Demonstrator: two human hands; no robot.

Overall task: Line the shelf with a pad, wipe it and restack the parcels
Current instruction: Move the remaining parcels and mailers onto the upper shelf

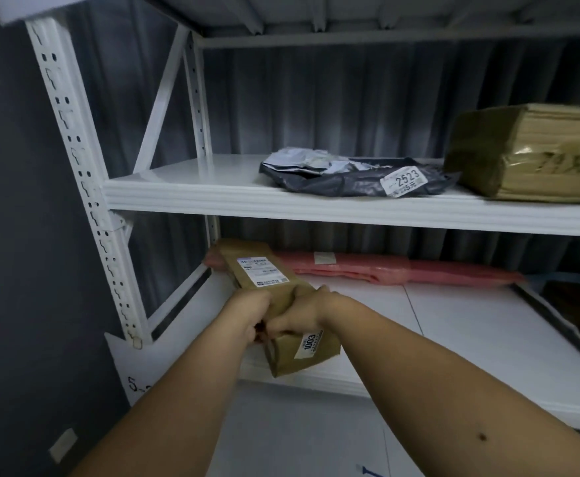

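Both hands curled tight round a long brown parcel (275,297) — left hand (247,313), right hand (299,313), forearms outstretched, over the lower shelf (471,339)

A: Upper shelf (185,197)?
B: Soft mailer (350,179) mid-shelf; taped box (529,156) just to its right.
A: Lower shelf (471,339)?
B: Flat bag (402,270) along the back; long parcel (275,304) front-left — its near end overhangs the front edge, btwn left hand (247,315) & right hand (302,313).
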